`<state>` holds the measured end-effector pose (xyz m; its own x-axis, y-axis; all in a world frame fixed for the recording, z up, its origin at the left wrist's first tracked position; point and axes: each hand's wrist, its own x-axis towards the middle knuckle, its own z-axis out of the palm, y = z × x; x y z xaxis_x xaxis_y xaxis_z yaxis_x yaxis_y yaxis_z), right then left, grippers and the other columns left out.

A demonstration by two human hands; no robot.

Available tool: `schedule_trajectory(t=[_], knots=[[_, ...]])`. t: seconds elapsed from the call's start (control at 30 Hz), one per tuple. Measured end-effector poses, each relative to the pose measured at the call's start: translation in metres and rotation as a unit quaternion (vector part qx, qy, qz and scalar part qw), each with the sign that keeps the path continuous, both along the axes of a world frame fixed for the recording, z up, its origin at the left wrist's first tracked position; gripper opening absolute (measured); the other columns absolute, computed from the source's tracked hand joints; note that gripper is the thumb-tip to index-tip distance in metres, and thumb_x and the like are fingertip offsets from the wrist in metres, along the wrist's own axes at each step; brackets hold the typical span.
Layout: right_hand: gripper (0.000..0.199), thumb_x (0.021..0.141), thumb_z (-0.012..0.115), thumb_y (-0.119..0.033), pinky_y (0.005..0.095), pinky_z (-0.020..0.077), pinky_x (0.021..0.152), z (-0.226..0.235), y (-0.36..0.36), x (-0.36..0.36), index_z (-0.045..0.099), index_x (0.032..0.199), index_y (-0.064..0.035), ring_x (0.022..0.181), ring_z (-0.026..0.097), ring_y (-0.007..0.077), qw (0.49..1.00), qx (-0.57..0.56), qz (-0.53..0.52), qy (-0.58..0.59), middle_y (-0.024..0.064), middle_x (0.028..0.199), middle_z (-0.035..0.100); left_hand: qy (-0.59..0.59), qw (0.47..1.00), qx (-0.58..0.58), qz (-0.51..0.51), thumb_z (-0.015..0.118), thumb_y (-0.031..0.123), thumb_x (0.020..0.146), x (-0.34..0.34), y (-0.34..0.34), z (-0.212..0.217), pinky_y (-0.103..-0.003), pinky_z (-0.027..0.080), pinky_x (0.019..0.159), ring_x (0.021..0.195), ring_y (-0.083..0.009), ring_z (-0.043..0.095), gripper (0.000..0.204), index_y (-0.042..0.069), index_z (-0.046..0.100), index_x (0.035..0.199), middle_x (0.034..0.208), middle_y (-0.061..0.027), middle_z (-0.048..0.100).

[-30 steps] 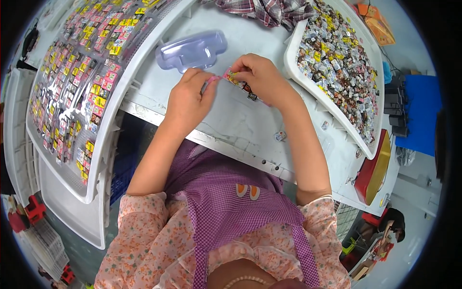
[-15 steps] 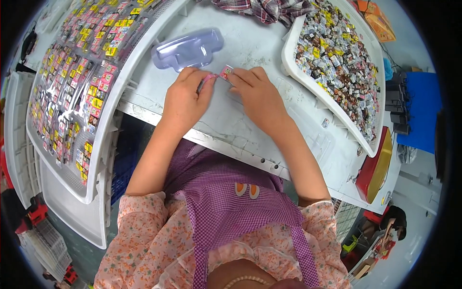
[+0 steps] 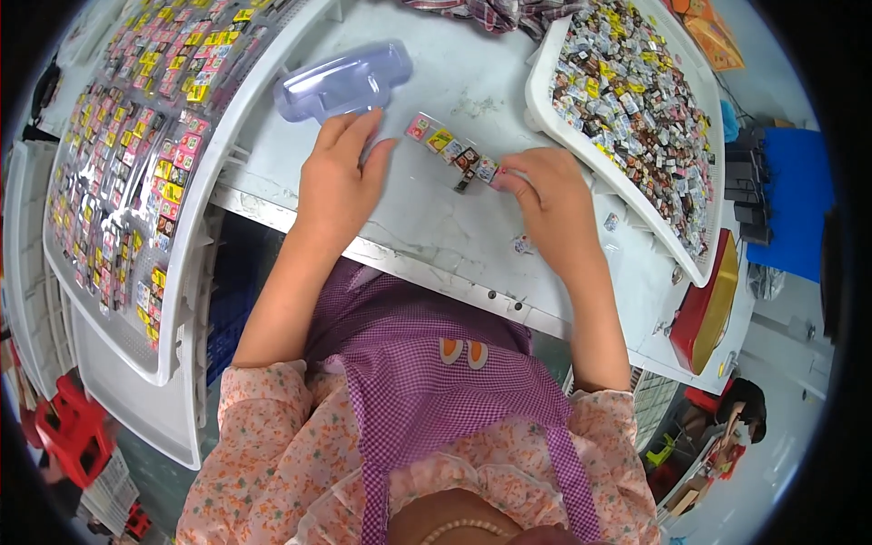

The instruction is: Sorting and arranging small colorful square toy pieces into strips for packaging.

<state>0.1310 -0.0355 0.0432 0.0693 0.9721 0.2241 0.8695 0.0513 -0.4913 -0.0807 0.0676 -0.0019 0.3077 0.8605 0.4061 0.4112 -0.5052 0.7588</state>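
Observation:
A row of small coloured packets [image 3: 445, 143], pink, yellow, white and brown, slants across the white table in what looks like a clear strip. The thumb and fingers of my right hand [image 3: 556, 202] pinch its right end. One dark little packet [image 3: 465, 183] sticks out below the row. My left hand [image 3: 343, 177] is apart from the row, thumb and fingers spread, its fingertips close to a clear moulded plastic tray [image 3: 347, 84]. Any small thing at those fingertips cannot be made out. Loose packets lie by my right hand, one near the wrist [image 3: 522, 243] and one further right [image 3: 612, 221].
A big white tray [image 3: 542, 86] heaped with small packets stands at the right. Another white tray [image 3: 198, 182] with filled clear packs covers the left. Checked cloth [image 3: 495, 11] lies at the far edge, and a red and gold box [image 3: 704, 304] at the right.
My hands have moved apart. The right one has shifted right and toward me, uncovering the row of packets; the left one has let go of the small pink thing it pinched.

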Motion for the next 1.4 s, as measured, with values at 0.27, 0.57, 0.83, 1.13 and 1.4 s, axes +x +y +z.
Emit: schedule_trajectory(t=[0.27,0.57,0.83,1.13,1.4], knots=[[0.021,0.076,0.070,-0.009,0.0363,0.0451,0.078,-0.019,0.002,-0.011,0.067,0.096,-0.0036,0.089,0.054,0.0281,1.000,0.026,-0.014,0.001,0.0094,0.092,0.061,0.155,0.968,0.079,-0.178,0.059,0.004,0.078,0.008,-0.012,0.009,-0.034,0.053,0.069,0.081,-0.0250,0.064,0.035,0.014,0.066,0.111,0.120,-0.0078,0.057],[0.018,0.074,0.071,-0.009,0.0354,0.0464,0.073,-0.029,0.010,-0.013,0.069,0.091,-0.0040,0.085,0.055,0.0268,0.997,0.076,0.010,-0.027,0.0081,0.089,0.061,0.291,0.935,0.127,-0.156,0.055,0.006,0.078,0.026,-0.004,0.015,-0.035,0.052,0.071,0.084,-0.0253,0.063,0.032,0.011,0.065,0.108,0.106,-0.0067,0.057],[0.018,0.073,0.069,0.001,0.0341,0.0487,0.076,-0.041,0.007,-0.015,0.067,0.091,-0.0044,0.087,0.058,0.0256,0.992,0.118,0.012,0.033,0.0071,0.092,0.066,0.249,0.940,0.142,-0.187,0.056,0.008,0.079,0.027,-0.003,0.014,-0.036,0.051,0.068,0.083,-0.0251,0.062,0.031,0.013,0.066,0.108,0.101,-0.0066,0.056],[0.029,0.071,0.072,-0.004,0.0380,0.0444,0.083,-0.036,0.005,-0.019,0.065,0.099,-0.0043,0.091,0.057,0.0279,0.994,0.101,0.038,0.018,0.0082,0.098,0.064,0.272,0.931,0.127,-0.209,0.055,0.010,0.081,0.028,0.002,0.013,-0.036,0.051,0.067,0.082,-0.0248,0.063,0.031,0.016,0.067,0.109,0.100,-0.0054,0.055],[0.028,0.072,0.073,-0.011,0.0393,0.0415,0.085,-0.032,0.012,-0.032,0.064,0.097,-0.0030,0.094,0.052,0.0300,0.996,0.078,0.001,-0.036,0.0099,0.099,0.059,0.253,0.942,0.111,-0.191,0.055,0.011,0.082,0.029,0.004,0.007,-0.038,0.051,0.067,0.086,-0.0248,0.064,0.028,0.015,0.067,0.106,0.103,-0.0048,0.056]])
